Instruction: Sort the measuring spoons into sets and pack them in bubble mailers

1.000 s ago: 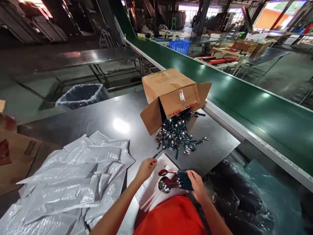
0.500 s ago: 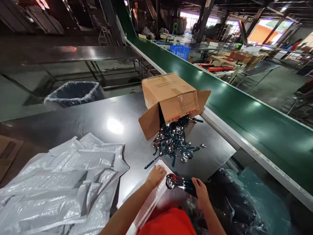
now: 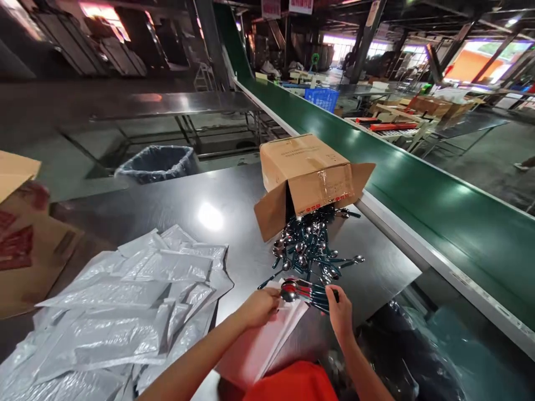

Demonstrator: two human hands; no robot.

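My right hand [image 3: 340,309] is closed around the dark handles of a bunch of spoons [image 3: 307,293], their shiny round heads pointing left. Those heads hover at the upper end of a white padded envelope [image 3: 251,353], which lies on a small stack in front of me. At that same end my left hand [image 3: 262,307] pinches the envelope's edge, its fingertips partly hidden. Just beyond both hands, a heap of loose spoons [image 3: 307,242] with dark green handles spills from a cardboard box [image 3: 305,159] tipped on its side.
Several filled padded envelopes [image 3: 125,312] are piled on the metal table [image 3: 238,195] at left. A green conveyor belt [image 3: 418,172] runs along the right. A lined bin [image 3: 159,161] stands beyond the table, another carton [image 3: 29,245] at far left, dark plastic bags [image 3: 388,345] low right.
My right hand has brought the spoons up and left to the envelope's end. My left hand has turned from lying over the envelope to pinching its edge. The view has shifted left.
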